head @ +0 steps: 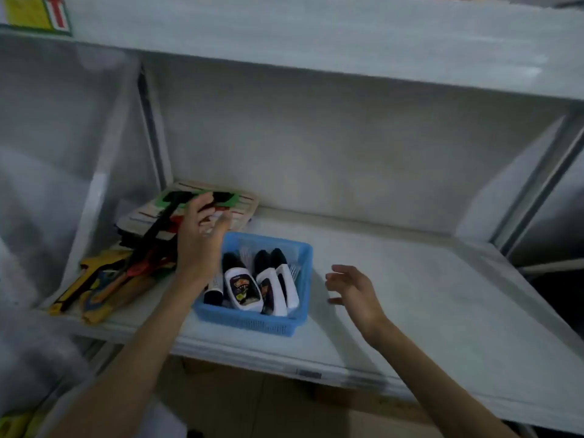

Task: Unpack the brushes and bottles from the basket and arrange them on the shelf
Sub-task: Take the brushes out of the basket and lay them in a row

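A blue plastic basket (298,314) stands on the white shelf (426,298), left of its middle. Inside it lie several white bottles with black caps (241,287), leaning together. A pile of packaged brushes (148,248) on coloured cards lies at the shelf's left end. My left hand (199,241) hovers over the back of that pile, beside the basket's left rim, its fingers on a black-handled brush (164,219); the grip itself is hidden. To the right of the basket my right hand (354,290) floats above the shelf with fingers spread and nothing in it.
An upper shelf board (316,42) overhangs the space. A white divider (98,191) closes the bay on the left and a metal upright (543,172) on the right. A yellow and green label (34,12) sits at the top left. Tiled floor shows below the shelf edge.
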### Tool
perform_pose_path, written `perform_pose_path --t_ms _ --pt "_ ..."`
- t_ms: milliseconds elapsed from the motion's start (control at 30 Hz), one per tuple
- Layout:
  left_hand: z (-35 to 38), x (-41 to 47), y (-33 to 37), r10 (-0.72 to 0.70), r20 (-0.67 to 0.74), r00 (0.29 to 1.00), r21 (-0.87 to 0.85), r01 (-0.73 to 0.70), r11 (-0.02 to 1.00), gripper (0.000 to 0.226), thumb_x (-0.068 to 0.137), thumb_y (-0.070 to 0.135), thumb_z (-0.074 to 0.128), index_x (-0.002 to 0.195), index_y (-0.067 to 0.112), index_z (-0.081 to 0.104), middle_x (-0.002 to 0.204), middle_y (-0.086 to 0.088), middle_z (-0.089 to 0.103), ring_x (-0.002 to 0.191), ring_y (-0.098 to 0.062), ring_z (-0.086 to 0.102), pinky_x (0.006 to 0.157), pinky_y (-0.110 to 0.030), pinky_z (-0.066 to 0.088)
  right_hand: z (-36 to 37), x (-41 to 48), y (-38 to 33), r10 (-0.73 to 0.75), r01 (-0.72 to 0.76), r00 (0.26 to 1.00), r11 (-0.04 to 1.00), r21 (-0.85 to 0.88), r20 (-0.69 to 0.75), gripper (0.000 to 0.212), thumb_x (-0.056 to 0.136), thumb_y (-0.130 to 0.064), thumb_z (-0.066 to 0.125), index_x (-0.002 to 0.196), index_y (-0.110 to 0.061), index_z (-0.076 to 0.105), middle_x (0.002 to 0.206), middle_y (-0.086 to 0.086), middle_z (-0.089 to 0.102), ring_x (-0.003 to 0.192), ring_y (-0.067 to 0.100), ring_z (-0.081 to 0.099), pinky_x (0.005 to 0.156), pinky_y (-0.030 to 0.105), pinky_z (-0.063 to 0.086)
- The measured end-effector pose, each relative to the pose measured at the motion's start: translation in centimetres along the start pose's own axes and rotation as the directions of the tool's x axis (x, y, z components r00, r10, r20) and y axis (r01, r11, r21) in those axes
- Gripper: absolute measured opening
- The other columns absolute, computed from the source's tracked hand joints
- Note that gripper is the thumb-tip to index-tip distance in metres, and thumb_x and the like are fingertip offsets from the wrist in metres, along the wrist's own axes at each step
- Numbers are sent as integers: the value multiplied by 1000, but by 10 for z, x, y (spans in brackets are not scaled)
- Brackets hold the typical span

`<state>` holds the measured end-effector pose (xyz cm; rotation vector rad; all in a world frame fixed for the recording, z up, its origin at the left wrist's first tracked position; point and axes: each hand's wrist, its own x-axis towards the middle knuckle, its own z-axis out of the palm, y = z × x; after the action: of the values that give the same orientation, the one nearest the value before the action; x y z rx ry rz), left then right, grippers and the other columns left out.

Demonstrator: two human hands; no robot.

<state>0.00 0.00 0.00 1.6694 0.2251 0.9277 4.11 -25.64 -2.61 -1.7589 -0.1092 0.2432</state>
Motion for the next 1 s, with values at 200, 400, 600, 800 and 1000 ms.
perform_pose_path --t_ms 200,400,600,800,1000 --pt "-1 14 -32 -104 81 991 377 66 924 47 86 41 65 128 24 51 128 5 55 118 -13 52 100 -34 43 16 35 -5 -136 144 990 960 -239 46 46 88 -10 61 132 -12 47 121 5 58 101 20 60 89 37 51" --pt "8 17 -27 -110 183 977 711 -54 701 46 82 48 63 122 24 57 124 5 60 114 -16 56 91 -32 44 30 45 -14 -199 199 980 935 -293 30 42 89 -9 58 129 -9 49 113 2 57 91 15 57 79 24 42" --pt "-17 34 -25 -220 9 975 769 134 625 31 81 38 64 110 25 67 115 4 68 106 -22 62 90 -35 48 35 40 -19 -298 289 954 885 -364 34 27 86 -3 54 111 -8 65 99 4 67 88 17 62 74 16 47" --pt "19 3 -22 -131 234 963 758 -96 645 15 87 29 63 101 24 69 102 7 67 92 -12 61 76 -27 47 45 45 -19 -301 295 949 747 -596 92 23 83 1 50 90 1 72 88 13 70 81 24 64 73 25 54" --pt "65 -4 -38 -40 699 714 573 -526 628 26 96 32 44 111 30 66 111 11 65 105 -14 43 85 -32 43 68 54 -19 -132 326 942 138 -935 309 13 93 -17 41 83 -16 48 107 9 53 116 31 39 97 40 26"
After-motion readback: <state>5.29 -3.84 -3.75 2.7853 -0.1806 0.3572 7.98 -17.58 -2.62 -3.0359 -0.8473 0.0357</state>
